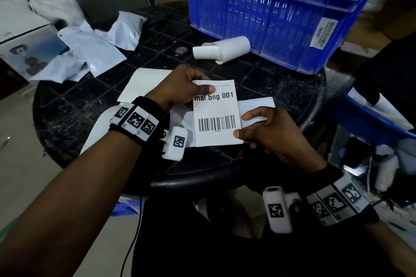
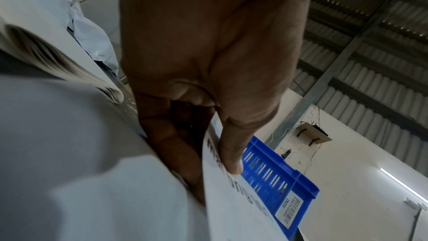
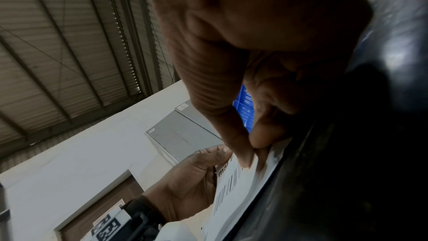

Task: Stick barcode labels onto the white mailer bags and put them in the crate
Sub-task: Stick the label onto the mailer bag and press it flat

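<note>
A white barcode label (image 1: 216,112) printed "mal bng 001" is held over a white mailer bag (image 1: 256,105) lying on the black table (image 1: 67,114). My left hand (image 1: 186,87) pinches the label's top left corner, thumb on its face. In the left wrist view the label (image 2: 231,199) sits between thumb and fingers of the left hand (image 2: 208,135). My right hand (image 1: 263,132) pinches the label's bottom right corner; in the right wrist view the right hand (image 3: 250,144) nips the label (image 3: 236,186). The blue crate (image 1: 270,13) stands at the far right with a white bag inside.
A heap of white mailer bags (image 1: 90,47) lies at the table's far left by a white box (image 1: 24,51). A curled backing sheet (image 1: 222,48) lies before the crate. Another white sheet (image 1: 144,83) lies under my left hand. A blue bin (image 1: 378,123) stands right of the table.
</note>
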`<state>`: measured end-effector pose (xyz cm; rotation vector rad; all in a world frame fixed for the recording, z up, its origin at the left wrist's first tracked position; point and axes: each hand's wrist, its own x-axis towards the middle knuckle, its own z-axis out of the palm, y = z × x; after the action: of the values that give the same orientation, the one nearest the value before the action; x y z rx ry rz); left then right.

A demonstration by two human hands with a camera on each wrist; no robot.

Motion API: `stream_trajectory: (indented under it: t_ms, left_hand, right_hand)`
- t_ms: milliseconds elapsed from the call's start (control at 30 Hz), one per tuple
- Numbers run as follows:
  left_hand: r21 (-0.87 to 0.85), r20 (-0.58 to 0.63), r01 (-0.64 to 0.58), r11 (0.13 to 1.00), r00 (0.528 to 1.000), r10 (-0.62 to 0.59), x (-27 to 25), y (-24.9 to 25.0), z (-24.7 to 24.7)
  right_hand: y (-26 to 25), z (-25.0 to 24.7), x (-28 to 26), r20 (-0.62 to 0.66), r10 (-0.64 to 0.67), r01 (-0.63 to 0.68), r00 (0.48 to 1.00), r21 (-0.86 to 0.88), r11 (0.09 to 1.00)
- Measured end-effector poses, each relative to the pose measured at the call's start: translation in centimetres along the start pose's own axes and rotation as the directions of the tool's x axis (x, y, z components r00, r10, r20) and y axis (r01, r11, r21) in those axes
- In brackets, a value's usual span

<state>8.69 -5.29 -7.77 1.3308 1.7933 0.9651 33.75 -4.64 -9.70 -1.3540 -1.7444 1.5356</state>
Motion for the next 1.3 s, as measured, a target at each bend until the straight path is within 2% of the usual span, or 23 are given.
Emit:
stream_trajectory:
  t_ms: [367,600,833,1000,1100,1200,1300]
  left_hand:
    - [0.075,-0.015,-0.038,0.996,0.999,0.04,0.3,0.7,0.6]
    - [0.011,-0.012,-0.219,0.976,0.976,0.22,-1.4,2.3,-0.4]
    - [0.096,-0.028,-0.353,0.931,0.934,0.357,-4.1,3.6,-0.9]
    - [0.129,-0.039,-0.326,0.937,0.942,0.333,-1.9,2.3,-0.5]
    - [0.245,0.024,-0.368,0.897,0.927,0.374,0.7,1.1,0.0]
    - [0.335,0.089,-0.341,0.878,0.939,0.331,2.6,0.3,0.5]
    - [0.352,0.107,-0.315,0.881,0.949,0.297,3.2,0.2,0.9]
  right_hand:
    - [0.1,0.0,-0.1,0.016,0.009,-0.009,1.0,-0.013,1.0]
    - [0.5,-0.1,0.7,0.022,0.017,-0.016,1.0,-0.056,0.998]
    - [0.2,-0.5,1.2,0.124,0.056,-0.048,0.991,-0.071,0.996]
    - [0.3,-0.4,1.3,0.081,0.041,-0.036,0.996,-0.067,0.997]
    - [0.3,-0.2,1.1,0.044,0.027,-0.024,0.999,-0.075,0.997]
    - [0.3,-0.1,1.1,0.031,0.031,-0.029,0.999,-0.06,0.998]
    - [0.2,-0.1,1.3,0.025,0.045,-0.044,0.999,-0.053,0.998]
